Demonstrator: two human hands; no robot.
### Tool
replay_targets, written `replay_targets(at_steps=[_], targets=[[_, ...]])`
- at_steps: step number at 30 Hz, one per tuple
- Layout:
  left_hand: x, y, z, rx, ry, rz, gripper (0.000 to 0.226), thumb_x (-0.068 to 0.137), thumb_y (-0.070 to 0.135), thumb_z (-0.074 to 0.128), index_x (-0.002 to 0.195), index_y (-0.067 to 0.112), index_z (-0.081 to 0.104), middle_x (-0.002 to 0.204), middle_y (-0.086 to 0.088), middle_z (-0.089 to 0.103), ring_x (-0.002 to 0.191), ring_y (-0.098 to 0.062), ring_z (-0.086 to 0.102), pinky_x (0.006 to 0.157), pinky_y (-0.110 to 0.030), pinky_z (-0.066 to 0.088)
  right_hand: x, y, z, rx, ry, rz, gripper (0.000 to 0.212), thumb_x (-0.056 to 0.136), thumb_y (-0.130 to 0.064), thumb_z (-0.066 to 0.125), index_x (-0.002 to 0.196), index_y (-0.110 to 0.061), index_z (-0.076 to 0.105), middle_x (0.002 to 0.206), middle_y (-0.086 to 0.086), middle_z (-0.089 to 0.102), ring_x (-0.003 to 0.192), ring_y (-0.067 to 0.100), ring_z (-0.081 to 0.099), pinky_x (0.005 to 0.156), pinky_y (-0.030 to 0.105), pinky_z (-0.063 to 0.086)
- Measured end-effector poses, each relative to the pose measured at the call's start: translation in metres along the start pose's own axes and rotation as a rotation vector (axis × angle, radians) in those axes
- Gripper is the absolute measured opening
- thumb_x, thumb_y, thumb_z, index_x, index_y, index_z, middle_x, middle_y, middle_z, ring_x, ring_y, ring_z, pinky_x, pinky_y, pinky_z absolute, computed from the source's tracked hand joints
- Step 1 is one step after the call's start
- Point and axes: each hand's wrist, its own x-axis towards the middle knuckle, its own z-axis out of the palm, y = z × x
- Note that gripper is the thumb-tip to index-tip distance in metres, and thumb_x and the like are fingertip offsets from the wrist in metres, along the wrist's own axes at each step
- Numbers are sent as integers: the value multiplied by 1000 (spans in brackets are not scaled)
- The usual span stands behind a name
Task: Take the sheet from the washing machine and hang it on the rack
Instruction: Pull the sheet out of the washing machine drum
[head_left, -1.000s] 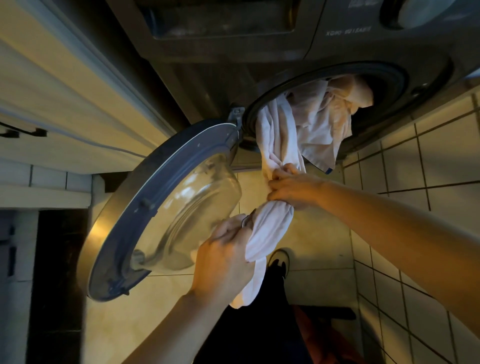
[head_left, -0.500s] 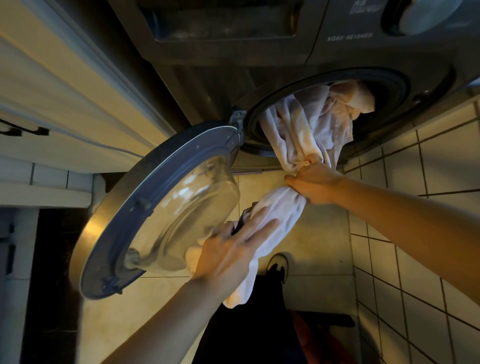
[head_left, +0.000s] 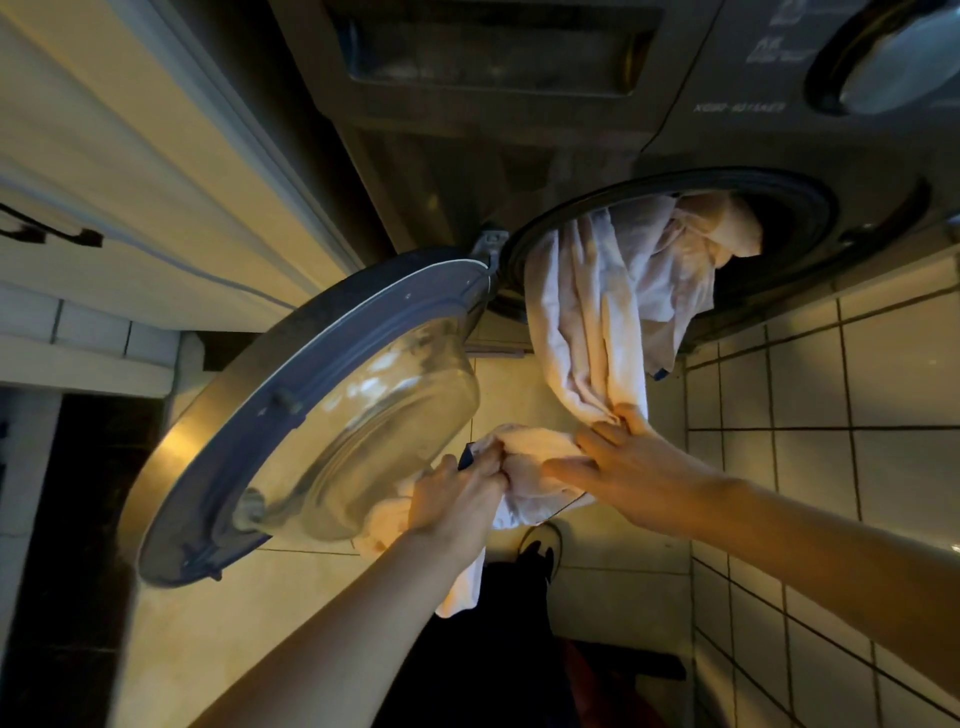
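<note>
Well, left hand (head_left: 457, 499): closed in a fist round a bunch of the sheet (head_left: 587, 312), just beside the glass of the open door (head_left: 311, 405). Half a second back its fingers lay spread flat on the cloth, so it has taken a fresh hold.
Right hand (head_left: 631, 457): fingers curled into the twisted strand where it comes down from the drum. It has dropped lower and closer to the left hand, and the two are now nearly touching.
What that means: to me this reads as hand-over-hand hauling, each new grab drawing more cloth out. I'd say the removal is partway done and the hanging has not begun.
Sheet, where: one end is still bundled inside the drum opening (head_left: 810, 208) and the middle is draped over the opening's lower lip. The pulled length is gathered between the hands, and a tail hangs below the left wrist toward the tiled floor (head_left: 909, 364).
Sheet, look: white to cream in this yellow light, heavily creased and roped together. Its clinging folds suggest it is damp. A small blue tag (head_left: 660, 373) shows at one hanging edge.
Washing machine (head_left: 571, 130): dark-fronted, with its door swung wide to the left.
Rack: nowhere in sight from here.
</note>
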Motion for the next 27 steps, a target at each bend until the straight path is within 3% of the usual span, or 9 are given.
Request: replay_targets(at_steps=[3,7,10,13,17,20,22,25,27], targets=[[-6,0,-4,-61,21,-28,48,84,14,62,127,26,45,150,18,20,109,-26,54,88,-39,46,-1,-3,2,75,11,65,63,65,-22,75,122,-29,50,100,7,60,94,29,61,86,53,47],[-18,6,-13,-99,179,-19,71,76,21,70,130,28,24,149,14,11,100,-25,58,71,-30,43,9,-13,-4,94,80,141,41,70,-22,65,111,-24,57,92,6,61,88,28,63,85,52,45],[-21,10,-18,-212,263,36,99,69,27,75,139,36,6,153,14,2,108,-22,57,73,-31,53,25,-29,-13,168,138,234,39,79,-13,41,118,-10,44,101,9,62,96,32,61,91,52,40],[-21,12,-20,-247,312,54,112,66,47,75,143,35,-6,155,15,6,108,-17,58,72,-27,53,34,-39,-23,363,273,281,43,72,-1,57,109,-4,35,101,13,63,102,31,59,93,46,42],[-23,11,-27,-236,368,24,92,58,59,76,130,31,26,134,14,45,93,-12,64,63,-24,50,33,-44,-35,555,395,320,57,61,-2,75,96,-9,30,91,6,56,92,14,38,81,25,43],[-23,9,-32,-108,417,-2,70,53,58,78,106,31,40,102,13,60,68,-12,64,50,-22,41,27,-40,-46,724,199,304,56,78,-13,68,109,-16,21,115,6,44,103,15,34,90,22,43],[-26,8,-35,-75,429,1,66,45,55,80,94,30,44,85,13,61,55,-13,62,43,-21,38,24,-27,-40,705,143,260,57,83,-28,66,122,-18,25,124,-1,46,116,16,35,96,15,28],[-28,7,-38,-66,464,55,59,43,48,80,87,30,44,77,13,60,51,-14,60,40,-22,36,29,-1,-29,386,154,121,56,73,-44,68,120,-28,42,118,-11,54,119,12,44,104,36,29],[-30,6,-38,-60,499,97,51,47,38,78,85,29,46,78,12,59,53,-16,59,42,-21,34,34,16,-24,252,62,35,57,71,-47,66,122,-30,46,125,-12,52,127,16,38,104,49,30]])
